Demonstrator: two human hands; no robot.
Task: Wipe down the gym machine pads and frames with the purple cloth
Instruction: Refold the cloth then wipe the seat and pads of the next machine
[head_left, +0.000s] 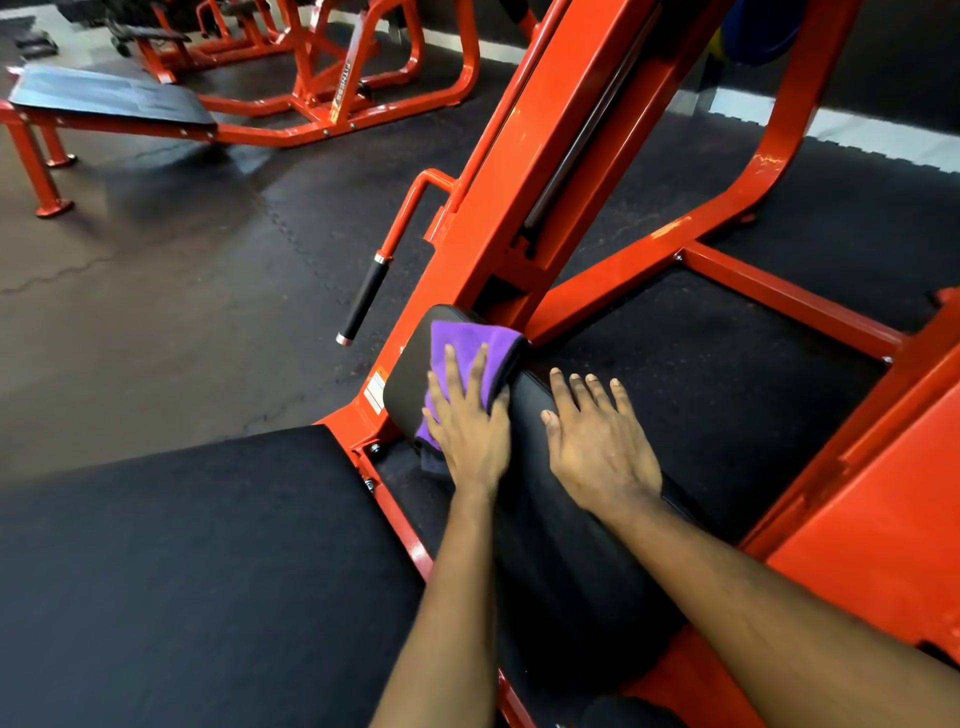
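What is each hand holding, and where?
Nothing gripped. The left hand presses flat on the purple cloth over the small pad; the right hand rests bare on the long pad.

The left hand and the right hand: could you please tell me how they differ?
The left hand presses on the purple cloth; the right hand touches bare upholstery. The left hand is over the smaller pad; the right hand rests on the long pad beside it. Both lie flat, fingers straight.
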